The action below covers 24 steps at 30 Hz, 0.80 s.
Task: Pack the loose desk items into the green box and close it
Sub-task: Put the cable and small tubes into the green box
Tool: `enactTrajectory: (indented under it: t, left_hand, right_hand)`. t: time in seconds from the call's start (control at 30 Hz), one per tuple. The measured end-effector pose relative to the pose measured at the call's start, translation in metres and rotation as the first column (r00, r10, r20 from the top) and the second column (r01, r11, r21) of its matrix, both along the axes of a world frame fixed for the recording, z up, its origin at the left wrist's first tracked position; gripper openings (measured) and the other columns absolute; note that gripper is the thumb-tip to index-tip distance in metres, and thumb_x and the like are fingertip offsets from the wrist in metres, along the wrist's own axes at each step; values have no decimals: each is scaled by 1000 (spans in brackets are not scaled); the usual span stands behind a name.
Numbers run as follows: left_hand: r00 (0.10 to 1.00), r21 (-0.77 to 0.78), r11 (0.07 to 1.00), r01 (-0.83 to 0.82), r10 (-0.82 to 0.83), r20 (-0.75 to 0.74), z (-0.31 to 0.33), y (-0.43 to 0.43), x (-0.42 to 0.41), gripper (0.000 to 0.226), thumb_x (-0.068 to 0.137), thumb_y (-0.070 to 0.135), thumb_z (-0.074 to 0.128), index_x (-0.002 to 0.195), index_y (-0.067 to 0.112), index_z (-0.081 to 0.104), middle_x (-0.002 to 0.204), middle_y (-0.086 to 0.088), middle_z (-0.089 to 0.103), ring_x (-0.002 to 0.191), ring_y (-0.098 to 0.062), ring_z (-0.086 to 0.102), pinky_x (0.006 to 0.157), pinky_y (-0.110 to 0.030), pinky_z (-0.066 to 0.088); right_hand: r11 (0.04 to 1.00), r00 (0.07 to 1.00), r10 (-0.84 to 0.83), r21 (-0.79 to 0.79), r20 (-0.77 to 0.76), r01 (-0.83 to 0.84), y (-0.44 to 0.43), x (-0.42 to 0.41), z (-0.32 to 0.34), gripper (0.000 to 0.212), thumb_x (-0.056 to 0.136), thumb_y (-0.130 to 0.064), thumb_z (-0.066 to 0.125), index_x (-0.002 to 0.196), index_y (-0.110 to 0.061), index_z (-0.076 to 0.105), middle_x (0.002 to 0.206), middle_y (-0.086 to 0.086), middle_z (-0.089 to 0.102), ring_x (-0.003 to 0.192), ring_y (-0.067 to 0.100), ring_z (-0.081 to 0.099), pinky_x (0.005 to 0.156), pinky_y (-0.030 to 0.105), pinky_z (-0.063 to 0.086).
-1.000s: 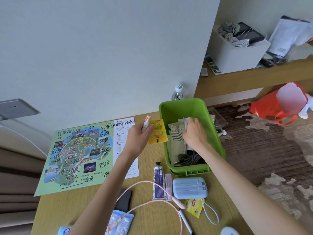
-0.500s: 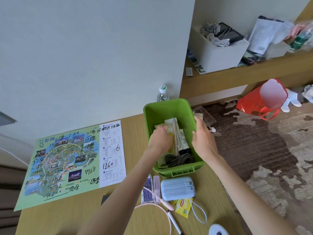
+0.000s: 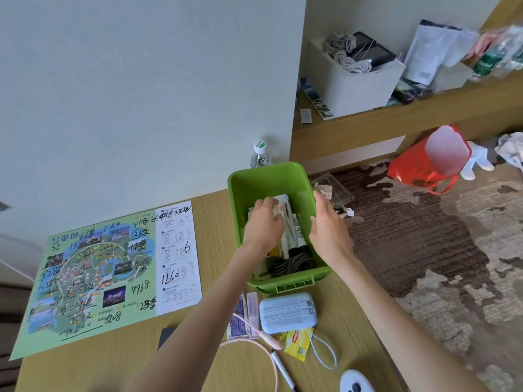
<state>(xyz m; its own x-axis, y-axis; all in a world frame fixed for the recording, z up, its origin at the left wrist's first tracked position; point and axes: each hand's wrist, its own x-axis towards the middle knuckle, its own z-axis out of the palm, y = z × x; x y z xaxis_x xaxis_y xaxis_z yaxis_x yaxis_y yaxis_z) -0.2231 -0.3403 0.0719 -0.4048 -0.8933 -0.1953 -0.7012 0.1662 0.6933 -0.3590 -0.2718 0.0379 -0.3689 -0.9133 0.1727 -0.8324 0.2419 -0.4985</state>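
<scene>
**Both hands at the open green box**

A large printed map sheet (image 3: 104, 278) with handwritten figures lies flat on the wooden desk (image 3: 215, 222) at far left. Near its lower right corner a dark flat object (image 3: 167, 336) shows beside the left forearm; I cannot tell what it is.

Further right, a purple-printed tube (image 3: 240, 321) and a pink case (image 3: 252, 309) lie side by side just in front of the green box (image 3: 268, 188). A pink cable (image 3: 256, 345) loops across the desk below them.

The box stands at the back right of the desk, lid off, with a clear water bottle (image 3: 261, 155) behind it against the wall. The left hand (image 3: 264, 224) is inside, fingers bent down onto white paper packets (image 3: 280, 200). Whether it grips them or only rests on them cannot be told. Beside it in the box lie several markers (image 3: 295, 236), and a coiled grey cord (image 3: 288, 264) sits at the near end.

The right hand (image 3: 328, 230) rests on the box's right wall, fingers straight and close together along the rim, thumb on the inner side.

In front of the box a pale blue power bank (image 3: 287, 312) lies partly over a yellow tea-bag sachet (image 3: 295, 342). A white pen (image 3: 283, 369) lies below that.

On the patterned carpet right of the desk sit a clear plastic container (image 3: 335, 190) and, further off, a red bag (image 3: 427, 165).
</scene>
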Motion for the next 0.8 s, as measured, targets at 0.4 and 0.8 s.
enactTrajectory:
  t: [0.4,0.8]
  left_hand:
    - [949,-95,959,-268,246,-199,-36,52,151,18,94,6,52,96,19,64,92,7,68,82,-12,64,69,-25,47]
    - [947,-7,993,116,-108,302,-114,150,212,25,87,23,68,111,24,63,112,10,60,104,-9,58,86,-31,53]
  right_hand:
    - [995,985,26,-89,-169,-42,30,24,24,49,85,-4,61,131,-4,46,132,10,48,122,25,49,104,33,41]
    - [860,858,511,36,-60,-510,152,137,-40,24,85,0,52,103,-14,58,105,-1,55,92,18,56,78,29,47]
